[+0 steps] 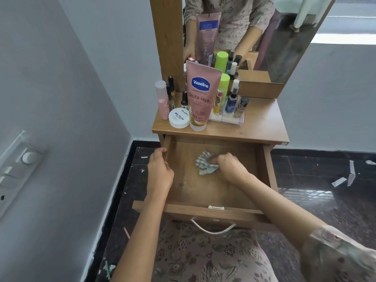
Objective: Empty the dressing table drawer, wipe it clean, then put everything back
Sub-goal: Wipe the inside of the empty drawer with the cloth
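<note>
The wooden drawer (pixel 203 190) of the dressing table is pulled out, and only a cloth lies in it. My right hand (pixel 230 166) grips a crumpled grey-patterned cloth (pixel 204 162) and holds it against the drawer floor near the middle. My left hand (pixel 160 169) grips the drawer's left side wall near its back end. On the tabletop (pixel 260 123) stand a pink Vaseline tube (pixel 200 94), a white nail-polish-remover jar (pixel 179 118), a pink spray bottle (pixel 162 101), a green-capped bottle (pixel 221 92) and several small bottles.
A mirror (pixel 264 37) rises behind the tabletop in a wooden frame. A grey wall with a switch panel (pixel 18 165) is close on the left. The dark floor (pixel 325 180) carries paper scraps. A metal handle (pixel 212 227) hangs on the drawer front above my lap.
</note>
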Tool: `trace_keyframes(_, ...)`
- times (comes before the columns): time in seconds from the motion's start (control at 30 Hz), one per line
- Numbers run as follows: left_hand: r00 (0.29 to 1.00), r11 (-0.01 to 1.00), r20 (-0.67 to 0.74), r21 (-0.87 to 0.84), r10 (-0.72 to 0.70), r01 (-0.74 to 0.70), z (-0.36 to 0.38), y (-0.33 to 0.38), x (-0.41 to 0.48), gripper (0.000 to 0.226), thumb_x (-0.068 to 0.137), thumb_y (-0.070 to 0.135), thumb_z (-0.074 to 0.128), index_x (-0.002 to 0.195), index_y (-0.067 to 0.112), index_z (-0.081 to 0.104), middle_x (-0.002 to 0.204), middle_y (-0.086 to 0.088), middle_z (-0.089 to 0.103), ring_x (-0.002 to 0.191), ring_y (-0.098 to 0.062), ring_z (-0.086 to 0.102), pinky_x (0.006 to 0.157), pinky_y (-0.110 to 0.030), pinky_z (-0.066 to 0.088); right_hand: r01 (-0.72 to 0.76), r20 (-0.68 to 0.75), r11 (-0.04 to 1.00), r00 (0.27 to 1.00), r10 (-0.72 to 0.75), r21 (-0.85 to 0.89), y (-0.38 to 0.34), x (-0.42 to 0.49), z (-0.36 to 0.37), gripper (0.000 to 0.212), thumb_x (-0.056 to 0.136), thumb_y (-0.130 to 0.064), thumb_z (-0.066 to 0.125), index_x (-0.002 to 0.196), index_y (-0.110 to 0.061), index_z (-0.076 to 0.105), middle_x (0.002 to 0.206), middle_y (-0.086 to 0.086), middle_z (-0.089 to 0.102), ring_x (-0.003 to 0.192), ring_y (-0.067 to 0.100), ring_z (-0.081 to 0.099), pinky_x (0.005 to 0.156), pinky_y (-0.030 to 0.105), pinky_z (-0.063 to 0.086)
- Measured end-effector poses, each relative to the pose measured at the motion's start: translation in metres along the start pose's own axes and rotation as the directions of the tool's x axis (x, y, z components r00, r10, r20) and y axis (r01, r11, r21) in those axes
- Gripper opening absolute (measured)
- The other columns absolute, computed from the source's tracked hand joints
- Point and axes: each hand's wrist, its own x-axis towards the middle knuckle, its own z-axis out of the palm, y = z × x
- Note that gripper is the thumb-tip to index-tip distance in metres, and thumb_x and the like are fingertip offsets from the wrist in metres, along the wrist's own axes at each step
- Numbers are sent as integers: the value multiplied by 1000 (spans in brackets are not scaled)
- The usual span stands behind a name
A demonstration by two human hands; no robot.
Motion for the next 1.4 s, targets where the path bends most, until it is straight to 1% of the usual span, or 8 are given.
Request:
trace_keyframes(0.13, 1000, 999, 3, -41, -23, 24, 0, -1, 0, 42, 92, -7, 47, 130, 11, 48, 132, -9, 52, 115, -22, 55, 96, -27, 44, 8, 47, 1000, 999, -7, -16, 14, -11, -4, 41, 84, -14, 51, 121, -26, 65, 109, 10, 70, 96, 33, 67, 85, 35, 54)
trace_keyframes(0.3, 999, 999, 24, -44, -25, 26, -2, -1, 1, 46, 91, -7, 48, 133, 12, 46, 134, -8, 50, 102, -11, 53, 90, -21, 42, -75, -40, 990, 996, 80, 121, -2, 11, -20, 50, 85, -6, 50, 129, -28, 58, 115, 14, 67, 101, 31, 65, 89, 32, 52)
trace_keyframes(0.43, 998, 997, 46, -57, -45, 47, -3, 0, -1, 49, 92, -6, 47, 137, 12, 43, 136, -9, 49, 115, -20, 55, 96, -27, 44, -5, -15, 984, 1000, 8, 179, -29, 25, -11, 47, 85, -11, 54, 127, -31, 60, 121, 11, 66, 108, 31, 63, 95, 33, 50)
trace_keyframes(0.57, 998, 997, 45, -67, -46, 49, -5, 0, 0, 47, 93, -5, 46, 136, 13, 43, 136, -9, 50, 118, -23, 55, 100, -30, 44, 75, 58, 991, 995, -82, 112, -31, 17, -4, 44, 89, -14, 50, 128, -32, 60, 116, 10, 68, 99, 31, 66, 90, 32, 53)
trace_keyframes(0.83, 999, 996, 35, -73, -39, 41, -2, 0, 0, 47, 92, -6, 47, 136, 13, 43, 136, -8, 50, 114, -18, 56, 98, -28, 44, -23, -44, 988, 999, 30, 151, -26, 41, -5, 48, 86, -7, 50, 124, -33, 62, 114, 10, 69, 100, 31, 66, 88, 32, 53)
trace_keyframes(1.0, 997, 992, 27, -104, -73, 75, -1, -4, 2, 45, 93, -3, 46, 135, 14, 45, 135, -8, 53, 119, -23, 54, 94, -25, 42, 45, -9, 998, 999, -44, 46, -46, 38, 11, 46, 88, -11, 51, 127, -34, 59, 110, 10, 68, 99, 32, 66, 84, 31, 51)
trace_keyframes(1.2, 997, 980, 52, -188, -54, 63, -3, -7, 3, 53, 89, -9, 46, 133, 21, 46, 134, -1, 54, 125, -18, 50, 100, -23, 37, -22, -106, 991, 994, 8, -135, -74, 49, 0, 29, 92, 1, 43, 114, -5, 62, 114, 16, 65, 106, 34, 63, 83, 38, 51)
trace_keyframes(1.4, 999, 977, 45, -208, -30, 38, -4, -7, 3, 55, 86, -12, 48, 132, 17, 48, 130, -2, 56, 120, -15, 52, 95, -17, 37, 95, -137, 945, 980, -144, -313, -100, 50, 6, 27, 94, -3, 43, 111, -9, 62, 112, 11, 67, 104, 30, 64, 81, 36, 51)
